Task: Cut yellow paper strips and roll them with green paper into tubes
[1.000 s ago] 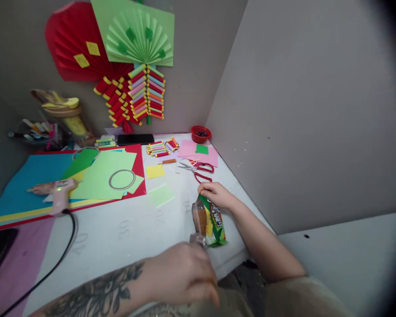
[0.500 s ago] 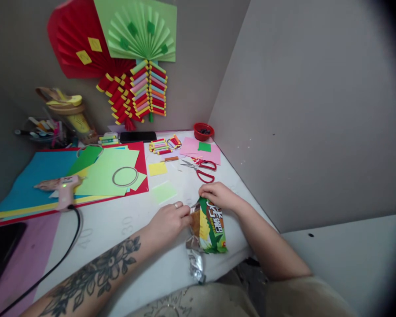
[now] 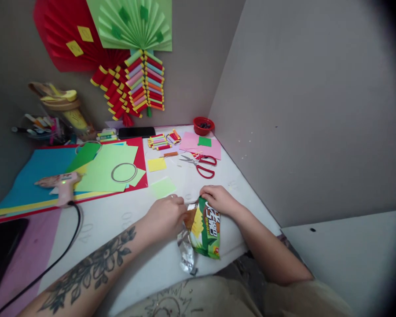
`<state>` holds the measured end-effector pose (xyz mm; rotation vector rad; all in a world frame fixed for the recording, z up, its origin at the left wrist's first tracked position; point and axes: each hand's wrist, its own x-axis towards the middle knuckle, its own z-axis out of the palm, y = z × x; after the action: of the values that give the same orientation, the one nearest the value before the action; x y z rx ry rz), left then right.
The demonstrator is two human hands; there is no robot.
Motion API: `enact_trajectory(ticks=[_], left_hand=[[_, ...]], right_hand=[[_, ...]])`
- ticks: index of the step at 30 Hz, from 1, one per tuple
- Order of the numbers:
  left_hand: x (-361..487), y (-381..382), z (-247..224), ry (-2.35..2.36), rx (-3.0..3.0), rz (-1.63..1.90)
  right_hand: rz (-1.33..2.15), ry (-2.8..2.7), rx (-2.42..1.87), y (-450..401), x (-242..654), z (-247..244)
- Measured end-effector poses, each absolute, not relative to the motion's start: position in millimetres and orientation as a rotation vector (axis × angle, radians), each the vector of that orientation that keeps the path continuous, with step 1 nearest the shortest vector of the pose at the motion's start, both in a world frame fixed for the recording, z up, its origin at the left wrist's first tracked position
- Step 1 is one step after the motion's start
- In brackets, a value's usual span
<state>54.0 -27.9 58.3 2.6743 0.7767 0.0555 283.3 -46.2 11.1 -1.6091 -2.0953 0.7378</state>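
Observation:
A green snack bag (image 3: 207, 233) with Chinese lettering lies at the table's front edge, torn along its left side. Silver foil (image 3: 186, 253) hangs from the tear, and brown shows beside my fingers. My right hand (image 3: 216, 199) pinches the bag's top corner. On the torn left edge, the fingers of my left hand (image 3: 170, 213) are closed; their tips are partly hidden. Red-handled scissors (image 3: 204, 165) lie open beyond my right hand. A pale green paper square (image 3: 163, 187) is just past my left hand.
Coloured paper sheets (image 3: 108, 165) lie at left with a tape ring and a pink glue gun (image 3: 66, 187), whose black cable (image 3: 75, 233) runs down the table. Small paper rolls (image 3: 156, 141) and a red bowl (image 3: 203, 126) are at the back. Paper firecrackers (image 3: 145, 81) hang on the wall.
The bag has tilted and shifted slightly left, its lower end swinging towards my left arm. My left hand has moved a little left and up. The view has shifted slightly.

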Motion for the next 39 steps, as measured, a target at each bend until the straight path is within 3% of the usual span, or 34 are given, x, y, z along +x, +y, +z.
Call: enact_trajectory(ticks=[10, 39], left_hand=[[66.3, -37.3, 42.9, 0.854, 2.520, 0.145], [55.4, -28.2, 61.9, 1.088, 2.413, -0.063]], right_hand=[[0.692, -2.125, -1.588, -48.5, 275.3, 17.6], [0.731, -2.177, -1.621, -47.9, 269.4, 23.2]])
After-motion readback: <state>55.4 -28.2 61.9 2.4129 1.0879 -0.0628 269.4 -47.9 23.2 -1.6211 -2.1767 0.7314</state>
